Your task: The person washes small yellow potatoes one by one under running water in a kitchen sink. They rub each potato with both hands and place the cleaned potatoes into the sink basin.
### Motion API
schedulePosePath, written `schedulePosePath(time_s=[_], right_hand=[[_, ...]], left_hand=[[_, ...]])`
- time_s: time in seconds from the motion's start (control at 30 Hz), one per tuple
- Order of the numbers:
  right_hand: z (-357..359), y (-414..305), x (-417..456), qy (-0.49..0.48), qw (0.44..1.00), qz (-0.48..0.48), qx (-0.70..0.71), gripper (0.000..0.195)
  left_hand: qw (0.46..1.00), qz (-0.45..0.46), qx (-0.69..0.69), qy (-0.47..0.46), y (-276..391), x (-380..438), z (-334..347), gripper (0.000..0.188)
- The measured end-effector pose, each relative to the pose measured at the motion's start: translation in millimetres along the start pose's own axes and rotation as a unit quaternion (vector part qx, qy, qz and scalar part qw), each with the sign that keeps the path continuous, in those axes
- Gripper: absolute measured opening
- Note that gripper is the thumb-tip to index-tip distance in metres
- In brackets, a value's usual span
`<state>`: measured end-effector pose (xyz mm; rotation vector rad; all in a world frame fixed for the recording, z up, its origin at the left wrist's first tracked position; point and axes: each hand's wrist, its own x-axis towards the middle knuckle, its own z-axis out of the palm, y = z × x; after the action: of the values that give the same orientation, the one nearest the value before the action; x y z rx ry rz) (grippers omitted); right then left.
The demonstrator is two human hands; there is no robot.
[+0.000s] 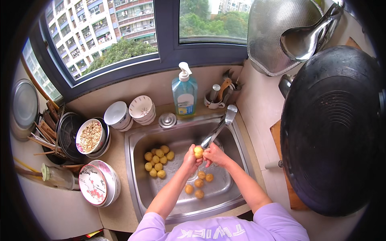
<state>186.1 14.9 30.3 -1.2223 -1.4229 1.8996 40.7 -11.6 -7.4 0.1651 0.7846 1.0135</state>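
Observation:
Over the stainless steel sink (181,208), my left hand (191,159) holds a small round yellow potato (198,152) under the end of the metal faucet (215,131). My right hand (214,155) is against the potato's right side, its fingers bent. A cluster of yellow potatoes (159,159) lies at the left of the sink floor. Several browner potatoes (199,183) lie near the drain (193,175), below my hands. Whether water runs from the faucet cannot be told.
Behind the sink stand a soap pump bottle (184,96), a drain strainer (167,120), stacked bowls (142,108) and a utensil mug (213,103). A bowl of peanuts (90,136) and stacked plates (93,185) are at left. A large black wok (331,129) hangs at right.

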Motion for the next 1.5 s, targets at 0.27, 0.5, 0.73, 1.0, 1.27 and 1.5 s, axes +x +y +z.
schedulePosePath(time_s=[0.27,0.5,0.73,1.0,1.27,1.5], right_hand=[[6.0,-11.0,0.6,0.053,0.998,0.012,0.015,0.022],[4.2,3.2,15.9,0.083,0.991,-0.053,-0.088,0.018],[5.5,12.3,18.7,0.069,0.989,-0.109,-0.07,0.019],[12.1,-4.8,11.0,0.087,0.993,-0.055,-0.048,0.011],[14.5,11.6,10.9,0.113,0.984,-0.119,-0.075,0.009],[9.1,-1.8,0.7,0.033,0.996,-0.037,-0.079,0.021]], left_hand=[[0.992,0.075,0.054,-0.085,8.3,-0.2,3.4,0.035],[0.981,0.137,0.098,-0.096,5.7,-1.3,3.9,0.035],[0.984,0.128,0.071,-0.102,0.1,0.7,-2.5,0.034],[0.981,0.156,0.059,-0.102,-4.5,3.0,1.3,0.032],[0.991,0.12,0.029,-0.047,-1.8,2.7,5.2,0.033],[0.997,0.061,0.043,0.016,-0.1,-4.2,-3.8,0.033]])
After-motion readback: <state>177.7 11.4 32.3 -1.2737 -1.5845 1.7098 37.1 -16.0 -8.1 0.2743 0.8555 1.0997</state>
